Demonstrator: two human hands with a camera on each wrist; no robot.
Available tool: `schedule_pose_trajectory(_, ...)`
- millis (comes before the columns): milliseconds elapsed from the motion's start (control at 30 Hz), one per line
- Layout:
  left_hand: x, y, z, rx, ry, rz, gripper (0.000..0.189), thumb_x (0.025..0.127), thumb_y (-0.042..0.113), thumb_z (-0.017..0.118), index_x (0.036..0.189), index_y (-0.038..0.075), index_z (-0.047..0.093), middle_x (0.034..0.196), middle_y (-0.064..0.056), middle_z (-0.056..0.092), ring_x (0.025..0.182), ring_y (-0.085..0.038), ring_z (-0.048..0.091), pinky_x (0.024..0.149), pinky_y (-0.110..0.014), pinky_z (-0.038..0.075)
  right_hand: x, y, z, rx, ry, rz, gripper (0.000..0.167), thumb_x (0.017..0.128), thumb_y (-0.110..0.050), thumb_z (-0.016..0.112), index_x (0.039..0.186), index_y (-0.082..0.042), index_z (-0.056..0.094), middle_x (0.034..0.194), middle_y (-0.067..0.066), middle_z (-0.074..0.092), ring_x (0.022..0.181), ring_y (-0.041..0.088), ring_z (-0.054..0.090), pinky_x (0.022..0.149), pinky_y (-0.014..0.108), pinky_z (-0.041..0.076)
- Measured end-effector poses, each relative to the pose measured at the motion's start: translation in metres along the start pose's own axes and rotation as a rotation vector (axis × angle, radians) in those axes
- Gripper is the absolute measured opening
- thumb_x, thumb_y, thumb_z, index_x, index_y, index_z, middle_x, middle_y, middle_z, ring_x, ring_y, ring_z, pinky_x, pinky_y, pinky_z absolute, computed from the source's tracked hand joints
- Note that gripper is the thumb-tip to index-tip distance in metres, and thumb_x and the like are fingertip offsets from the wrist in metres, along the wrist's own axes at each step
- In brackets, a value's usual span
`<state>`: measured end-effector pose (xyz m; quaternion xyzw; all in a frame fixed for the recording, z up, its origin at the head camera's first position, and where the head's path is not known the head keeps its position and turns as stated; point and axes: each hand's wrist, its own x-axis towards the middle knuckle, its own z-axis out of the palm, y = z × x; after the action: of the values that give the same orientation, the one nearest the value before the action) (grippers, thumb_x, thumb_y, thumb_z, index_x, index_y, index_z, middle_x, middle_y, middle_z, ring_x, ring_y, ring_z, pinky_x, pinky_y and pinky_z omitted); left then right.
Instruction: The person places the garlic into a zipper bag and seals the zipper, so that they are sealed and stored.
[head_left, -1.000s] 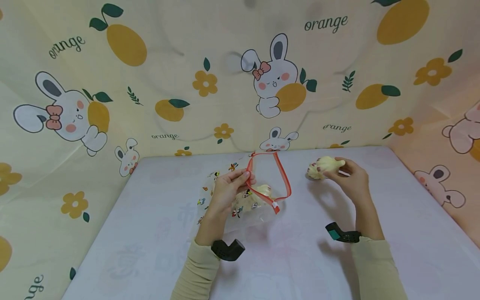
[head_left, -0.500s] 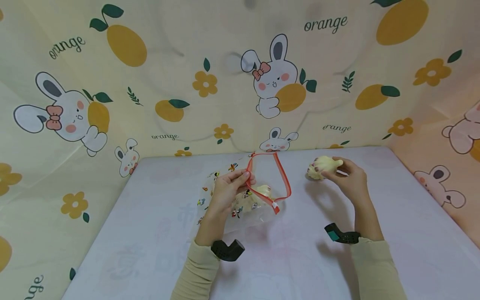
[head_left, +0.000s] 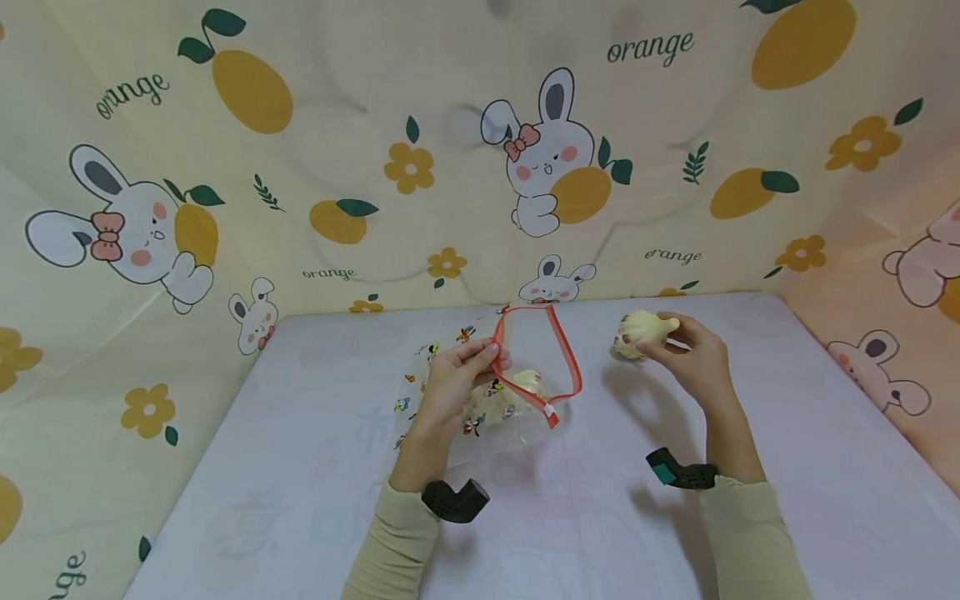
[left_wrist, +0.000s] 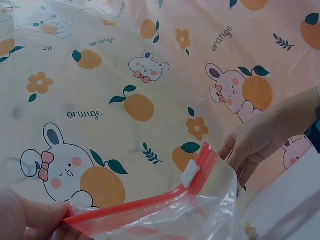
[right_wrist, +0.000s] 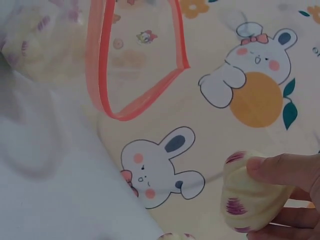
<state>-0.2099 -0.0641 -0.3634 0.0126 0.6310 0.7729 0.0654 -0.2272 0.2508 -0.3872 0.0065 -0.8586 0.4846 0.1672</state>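
My left hand (head_left: pixel 453 379) pinches the red zip rim of a clear zip bag (head_left: pixel 517 421) printed with small cartoon figures. The bag's mouth gapes toward the right, and its white slider (left_wrist: pixel 190 173) sits near one end of the rim. Pale garlic (head_left: pixel 529 381) lies inside, partly covered by the print. To the right, my right hand (head_left: pixel 693 358) holds a cream garlic bulb (head_left: pixel 643 330) with purple streaks by its stem end, thumb on one side and fingers on the other. The top of another garlic bulb (right_wrist: pixel 176 236) shows below it in the right wrist view.
A white-covered table (head_left: pixel 300 467) lies under both hands. Behind it and at the sides hangs a cream cloth (head_left: pixel 450 100) with rabbits and oranges. Black wrist cameras (head_left: pixel 456 500) sit on both wrists.
My right hand has shifted slightly left with the garlic bulb, toward the bag. The left hand and the bag stay where they were.
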Motion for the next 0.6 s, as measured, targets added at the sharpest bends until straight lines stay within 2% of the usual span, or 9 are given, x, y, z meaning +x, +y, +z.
schedule_pose_trajectory(600, -0.0002, 0.0002, 0.0004, 0.006, 0.001, 0.005, 0.025, 0.096, 0.008, 0.057, 0.113, -0.008, 0.064, 0.075, 0.012, 0.071, 0.073, -0.002, 0.069, 0.074, -0.019, 0.059, -0.0034, -0.01, 0.0019, -0.037, -0.017, -0.02, 0.054, 0.084, -0.016, 0.075, 0.128, 0.006, 0.055, 0.125, 0.029, 0.06, 0.084, -0.024, 0.044, 0.078, -0.005, 0.042)
